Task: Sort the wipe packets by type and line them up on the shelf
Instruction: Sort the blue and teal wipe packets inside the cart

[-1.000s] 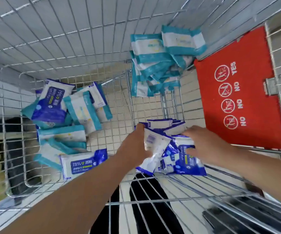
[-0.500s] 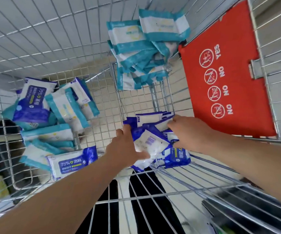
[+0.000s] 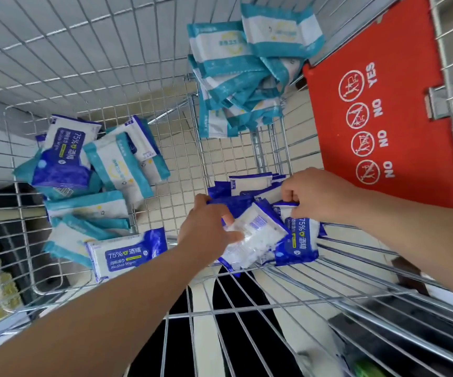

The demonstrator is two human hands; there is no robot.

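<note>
Your left grip (image 3: 209,229) curled round a face-down blue packet (image 3: 258,235). Your right grip (image 3: 315,197) pinched the top edge of another blue packet (image 3: 300,238). Both were just below-left of the red flap (image 3: 410,159). A wire divider (image 3: 203,159) stood between them and the mixed heap (image 3: 84,186) well left of the flap. The teal stack (image 3: 241,77) sat beside the flap's upper-left corner.

The lower-left blue packet (image 3: 127,254) reads "75% 酒精" and "Alcohol Wipes". The upper-left blue packet (image 3: 64,153) and the front blue packet (image 3: 298,238) also show "75% 酒精". The turned-over packet (image 3: 258,232) bears a barcode. The red flap (image 3: 410,131) reads "YES, NO, NO, NO" beside circled pictograms. The print on the teal packets (image 3: 219,47) is too small to read.
</note>
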